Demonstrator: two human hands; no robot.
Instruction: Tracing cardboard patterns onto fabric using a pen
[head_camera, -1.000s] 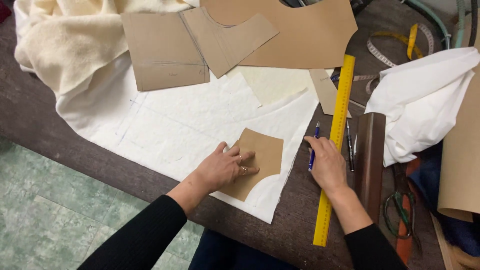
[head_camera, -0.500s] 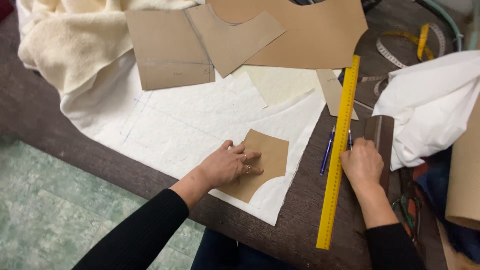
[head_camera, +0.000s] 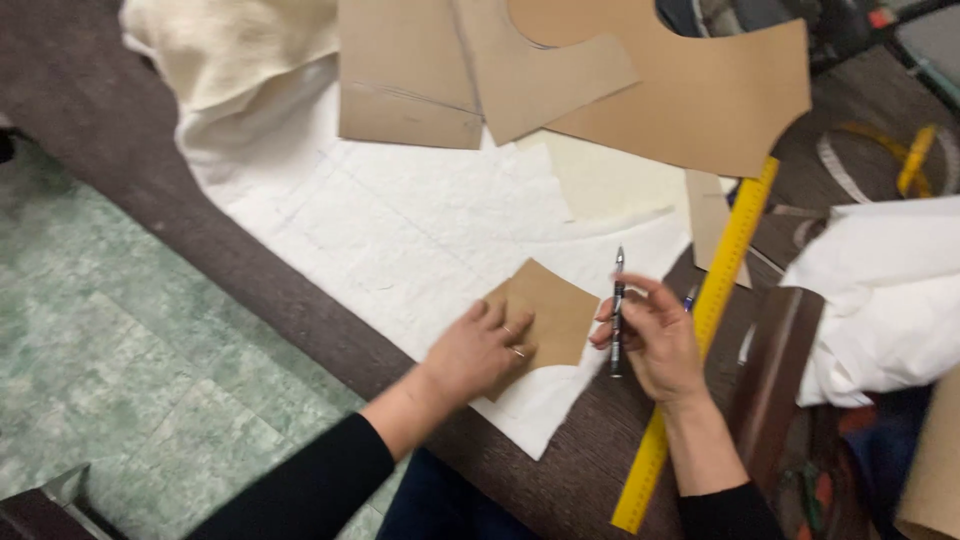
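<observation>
A small brown card pattern piece (head_camera: 548, 312) is being pressed flat onto a sheet of white fabric (head_camera: 420, 220) by the left hand (head_camera: 480, 350). The fingers of this hand are being held together and laid flat over the left edge of the piece; nothing is being gripped. The piece is being kept near the lower right corner of the fabric, close to the front edge of the dark table (head_camera: 150, 180).

A dark pen (head_camera: 617, 312) is being held by the right hand (head_camera: 655, 340), with the fingers closed around its barrel. The pen is being held roughly upright in the view, just beside the right edge of the pattern piece, with its upper end over the fabric. Whether the pen is touching the fabric cannot be told.

A long yellow ruler (head_camera: 715, 300) is lying diagonally on the table, passing under the right hand and wrist. Larger brown card pattern pieces (head_camera: 620, 80) are being shown overlapped at the far side of the fabric. A cream cloth (head_camera: 230, 50) is bunched at the far left, and a white cloth (head_camera: 880, 290) is heaped at the right, beside the ruler. A tape measure (head_camera: 915, 165) is lying at the far right of the table. Black sleeves are being worn on both arms.
</observation>
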